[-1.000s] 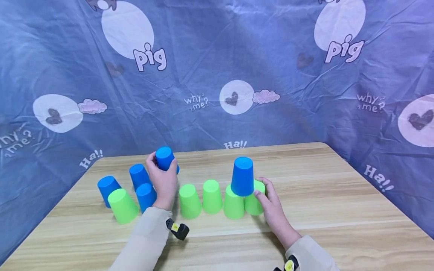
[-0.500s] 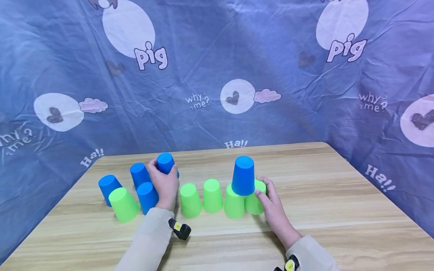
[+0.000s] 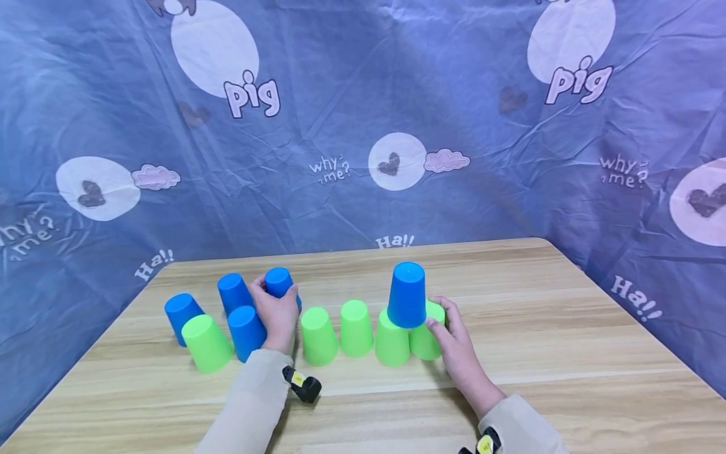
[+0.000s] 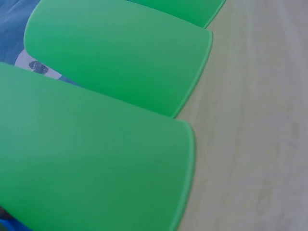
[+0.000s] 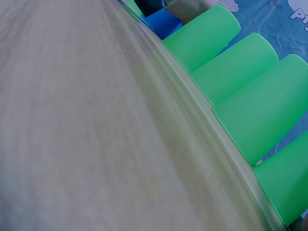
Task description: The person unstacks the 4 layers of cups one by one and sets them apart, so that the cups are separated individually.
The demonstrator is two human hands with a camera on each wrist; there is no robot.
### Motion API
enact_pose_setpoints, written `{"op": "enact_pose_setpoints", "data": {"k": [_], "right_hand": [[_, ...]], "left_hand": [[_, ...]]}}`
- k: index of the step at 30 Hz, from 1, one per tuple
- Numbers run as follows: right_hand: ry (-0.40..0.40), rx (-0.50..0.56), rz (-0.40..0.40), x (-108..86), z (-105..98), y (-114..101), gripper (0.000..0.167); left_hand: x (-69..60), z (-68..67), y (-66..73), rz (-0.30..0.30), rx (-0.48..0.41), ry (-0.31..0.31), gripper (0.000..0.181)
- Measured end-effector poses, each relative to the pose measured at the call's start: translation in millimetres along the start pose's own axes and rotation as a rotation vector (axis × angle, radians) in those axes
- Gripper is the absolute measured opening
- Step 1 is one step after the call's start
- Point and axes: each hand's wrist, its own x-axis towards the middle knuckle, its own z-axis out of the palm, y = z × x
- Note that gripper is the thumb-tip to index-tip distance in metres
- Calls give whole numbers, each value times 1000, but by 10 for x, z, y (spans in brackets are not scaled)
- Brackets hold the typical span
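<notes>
Cup (image 3: pixel 278 282) gripped by the left hand (image 3: pixel 276 315) is blue

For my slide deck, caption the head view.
At a wood-grained table, the left hand grips a blue cup while the right hand grips the rightmost green cup.

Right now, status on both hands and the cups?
Left hand gripping blue cup. Right hand around rightmost green cup. Another blue cup close beside left hand.
</notes>
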Motion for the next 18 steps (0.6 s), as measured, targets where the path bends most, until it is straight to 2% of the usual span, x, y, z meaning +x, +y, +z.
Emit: {"op": "enact_pose_setpoints", "data": {"k": [9,18], "right_hand": [[-3,-1,6,-1,4,-2,37],[1,-5,5,-1,6,-4,37]], "left_hand": [[4,2,-70,-53,-5,1,54],[31,4,-111,-59,-43,34,54]]}}
